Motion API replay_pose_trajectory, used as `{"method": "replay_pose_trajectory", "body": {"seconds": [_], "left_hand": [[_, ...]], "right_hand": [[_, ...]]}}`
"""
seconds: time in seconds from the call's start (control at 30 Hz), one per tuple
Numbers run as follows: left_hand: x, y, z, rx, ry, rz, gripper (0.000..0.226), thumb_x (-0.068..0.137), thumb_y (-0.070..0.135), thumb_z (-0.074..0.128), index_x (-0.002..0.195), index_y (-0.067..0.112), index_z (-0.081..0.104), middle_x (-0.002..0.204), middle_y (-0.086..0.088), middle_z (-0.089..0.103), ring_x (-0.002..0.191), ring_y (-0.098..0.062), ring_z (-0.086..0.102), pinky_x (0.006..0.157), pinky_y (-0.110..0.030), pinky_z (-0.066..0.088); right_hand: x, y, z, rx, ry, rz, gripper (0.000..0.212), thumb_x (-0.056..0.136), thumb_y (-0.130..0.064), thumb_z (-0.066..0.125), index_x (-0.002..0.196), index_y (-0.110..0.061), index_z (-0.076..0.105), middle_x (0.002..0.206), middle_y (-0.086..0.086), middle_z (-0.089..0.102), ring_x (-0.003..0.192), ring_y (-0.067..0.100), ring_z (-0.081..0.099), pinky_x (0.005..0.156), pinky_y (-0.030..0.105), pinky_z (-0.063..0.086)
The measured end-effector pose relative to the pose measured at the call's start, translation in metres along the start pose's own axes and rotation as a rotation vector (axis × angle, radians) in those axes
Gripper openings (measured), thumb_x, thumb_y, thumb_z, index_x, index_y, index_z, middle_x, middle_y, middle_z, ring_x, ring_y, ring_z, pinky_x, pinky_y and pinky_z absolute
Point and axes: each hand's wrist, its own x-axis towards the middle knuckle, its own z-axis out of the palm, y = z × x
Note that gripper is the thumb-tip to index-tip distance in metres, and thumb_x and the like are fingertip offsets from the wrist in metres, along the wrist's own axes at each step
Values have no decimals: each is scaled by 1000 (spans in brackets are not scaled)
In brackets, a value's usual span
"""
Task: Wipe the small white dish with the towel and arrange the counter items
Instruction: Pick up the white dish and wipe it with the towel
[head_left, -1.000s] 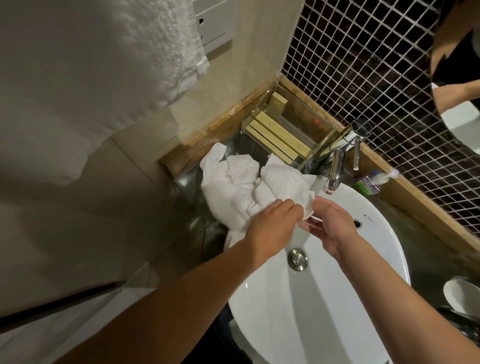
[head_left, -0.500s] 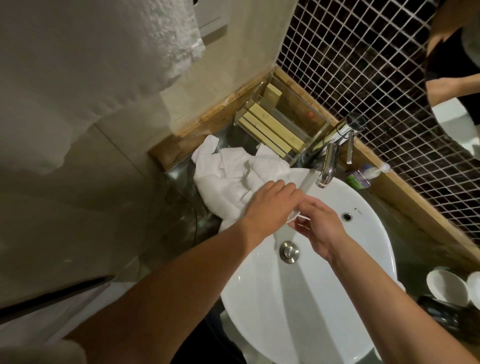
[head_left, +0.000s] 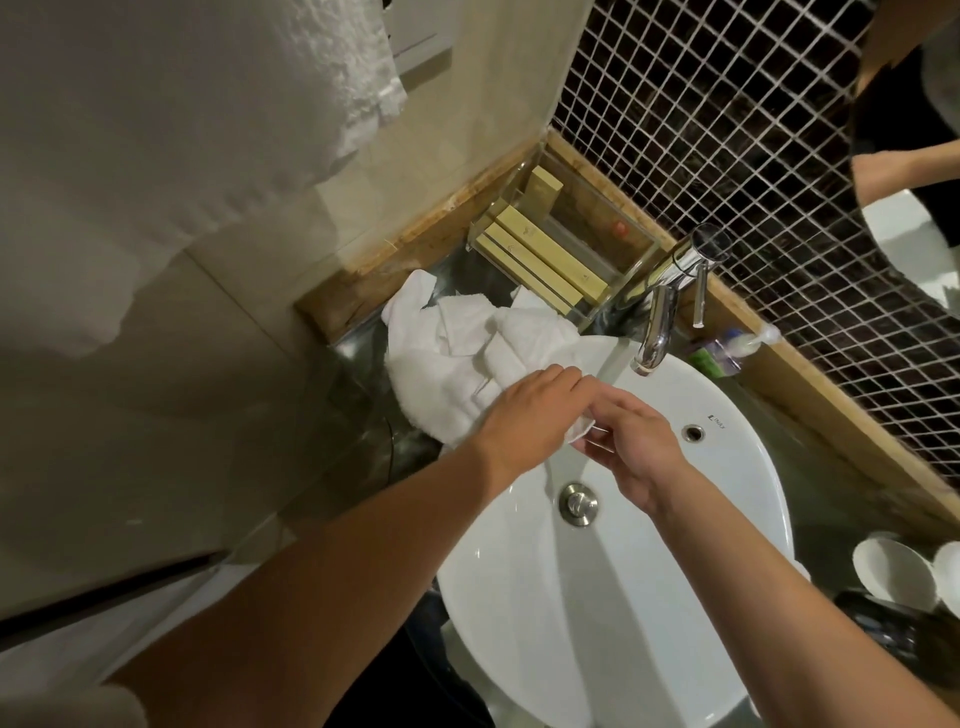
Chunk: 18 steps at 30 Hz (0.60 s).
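Note:
A crumpled white towel (head_left: 457, 353) lies on the counter left of the white basin (head_left: 623, 623) and spills over its rim. My left hand (head_left: 535, 415) presses a fold of the towel against a small white dish (head_left: 581, 431), of which only a sliver shows between the hands. My right hand (head_left: 634, 447) grips the dish from the right, above the basin near the drain (head_left: 577, 503).
A chrome tap (head_left: 670, 306) stands behind the basin. A clear tray (head_left: 561, 249) with yellow boxes sits in the corner. Small toiletry packets (head_left: 727, 353) lie by the tiled wall. Two white dishes (head_left: 893, 571) rest at the right edge. A large towel (head_left: 182, 130) hangs at upper left.
Both hands stay together on the towel and dish; the left hand has slid slightly over the dish. The view has shifted, bringing the dishes at right further in.

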Motion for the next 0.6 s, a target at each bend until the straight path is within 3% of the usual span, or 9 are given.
{"method": "replay_pose_trajectory", "body": {"seconds": [0.2, 0.33, 0.47, 0.6], "left_hand": [[18, -22, -8, 226, -109, 110, 68, 53, 11, 87, 110, 16, 50, 101, -5, 58, 91, -20, 54, 83, -32, 46], [37, -41, -37, 268, -54, 87, 69, 53, 12, 89, 111, 16, 50, 103, -7, 57, 91, -19, 51, 85, -33, 45], [45, -58, -59, 332, -68, 18, 57, 71, 18, 80, 119, 20, 49, 114, -6, 57, 100, -20, 50, 93, -37, 41], [18, -72, -47, 359, -168, -47, 41, 90, 31, 56, 129, 23, 44, 133, -8, 50, 116, -26, 45, 101, -46, 37]], "right_hand": [[2, -5, -8, 11, 16, 36, 29, 90, -6, 65, 118, -12, 71, 108, 17, 75, 85, 28, 73, 69, 34, 60], [4, -15, -7, 45, 60, 15, 32, 90, -5, 65, 121, -11, 69, 111, 15, 73, 87, 30, 71, 66, 33, 60], [7, -23, 5, 71, 86, -9, 28, 90, -4, 65, 117, -13, 69, 108, 11, 73, 88, 30, 72, 65, 34, 61], [10, -24, 12, 45, 141, -20, 22, 93, -5, 62, 111, -15, 69, 109, 9, 71, 90, 31, 71, 66, 36, 62]]}}
